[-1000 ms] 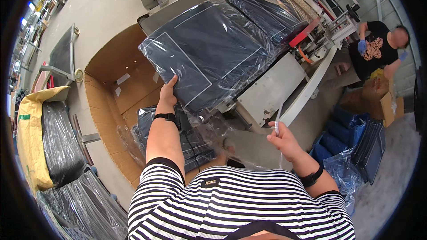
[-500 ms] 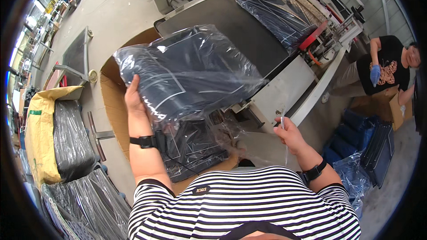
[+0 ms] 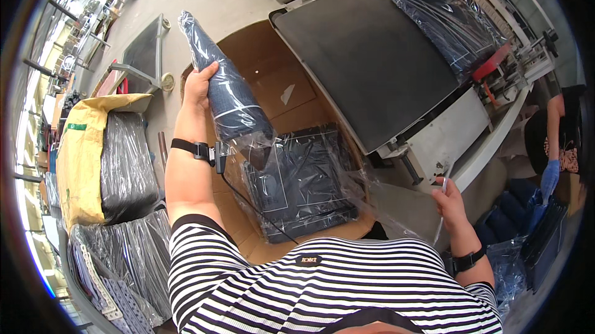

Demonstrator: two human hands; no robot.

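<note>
My left hand (image 3: 201, 83) grips a dark blue, flat package in clear plastic (image 3: 235, 98) by its left side. The package is turned nearly edge-on and tilted above a large cardboard box (image 3: 300, 89). Inside that box lie dark flat packages in clear plastic (image 3: 304, 176), with loose film spreading from their right side. Closed and raised near the machine's white side, my right hand (image 3: 453, 205) pinches a thin, whitish, strip-like thing (image 3: 444, 180); its exact kind cannot be made out.
Right of the box stands a machine with a black conveyor belt (image 3: 365, 43), bearing another wrapped dark package (image 3: 443, 27). A yellow sack (image 3: 83, 167) and wrapped grey stacks (image 3: 127, 163) stand left. A co-worker's blue-gloved hand (image 3: 550, 179) is above blue bundles at far right.
My left hand has swung the package left and turned it from broadside to nearly edge-on, uncovering the box's inside. My right hand still holds the thin strip. The co-worker's gloved hand has moved down.
</note>
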